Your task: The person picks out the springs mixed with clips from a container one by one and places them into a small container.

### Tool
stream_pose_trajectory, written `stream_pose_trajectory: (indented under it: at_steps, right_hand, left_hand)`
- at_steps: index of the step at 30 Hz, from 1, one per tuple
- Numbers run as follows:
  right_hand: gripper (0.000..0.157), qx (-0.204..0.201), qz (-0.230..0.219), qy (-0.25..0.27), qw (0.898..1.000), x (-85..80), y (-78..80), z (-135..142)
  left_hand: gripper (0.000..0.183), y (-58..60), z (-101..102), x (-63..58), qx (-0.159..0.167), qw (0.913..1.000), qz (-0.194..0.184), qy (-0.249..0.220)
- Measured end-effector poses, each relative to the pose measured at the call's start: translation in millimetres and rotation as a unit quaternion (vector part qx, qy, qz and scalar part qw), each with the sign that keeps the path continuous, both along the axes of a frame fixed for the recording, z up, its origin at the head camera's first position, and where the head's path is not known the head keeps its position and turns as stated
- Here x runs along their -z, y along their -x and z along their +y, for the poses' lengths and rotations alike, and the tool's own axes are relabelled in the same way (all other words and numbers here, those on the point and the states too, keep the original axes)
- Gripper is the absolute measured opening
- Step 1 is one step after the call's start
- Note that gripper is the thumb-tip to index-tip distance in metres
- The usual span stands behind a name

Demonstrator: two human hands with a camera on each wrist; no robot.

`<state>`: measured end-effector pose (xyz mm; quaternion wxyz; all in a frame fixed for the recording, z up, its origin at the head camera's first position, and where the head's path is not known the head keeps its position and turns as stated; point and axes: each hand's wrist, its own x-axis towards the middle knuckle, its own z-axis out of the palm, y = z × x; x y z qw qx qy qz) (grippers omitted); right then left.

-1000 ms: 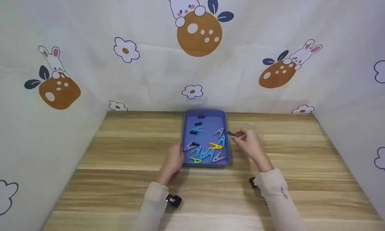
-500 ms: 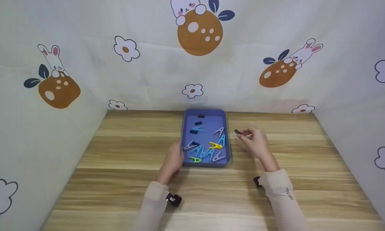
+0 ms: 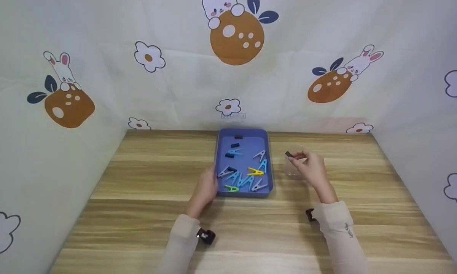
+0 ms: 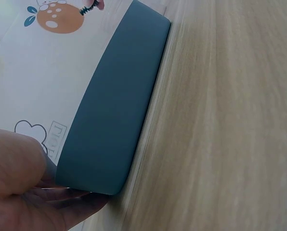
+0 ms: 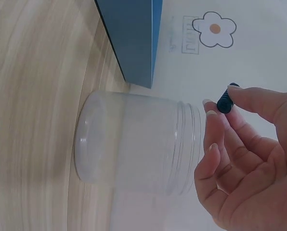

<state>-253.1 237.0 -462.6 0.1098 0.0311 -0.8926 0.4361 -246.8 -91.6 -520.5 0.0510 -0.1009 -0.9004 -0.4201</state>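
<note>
My right hand (image 3: 311, 167) pinches a small black ribbed cylinder (image 5: 225, 102) between thumb and fingertips, just above the mouth of a clear plastic jar (image 5: 138, 139) with a threaded neck. The jar stands upright to the right of a blue rectangular tray (image 3: 245, 194). My left hand (image 3: 206, 185) holds the tray at its left side near the front corner; part of its fingers is hidden behind the tray wall in the left wrist view. In the tray lie several plastic clothespins, among them a yellow clothespin (image 3: 255, 172) and a green clothespin (image 3: 231, 188), with several black cylinders (image 3: 234, 145) towards the back.
The wooden table (image 3: 144, 213) ends at a patterned cloth backdrop (image 3: 182, 91) right behind the tray. More cloth hangs at the left and right sides. Grey, light blue and lilac clothespins crowd the front half of the tray.
My right hand has carried the black cylinder rightwards, from beside the tray's right rim to over the jar. The left hand stays on the tray, and the tray's contents look unchanged.
</note>
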Motion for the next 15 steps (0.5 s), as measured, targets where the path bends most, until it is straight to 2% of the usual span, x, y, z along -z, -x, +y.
stream_pose_trajectory:
  at_steps: [7,15]
  right_hand:
    - [0.023,0.003,0.010,0.002,1.000,1.5,-0.2,7]
    - [0.022,0.018,0.012,-0.001,1.000,2.9,0.3,14]
  left_hand:
    - [0.037,0.5,0,3.6,0.006,0.9965,0.082,0.016]
    - [0.038,1.7,0,5.3,0.005,0.9959,0.088,0.020]
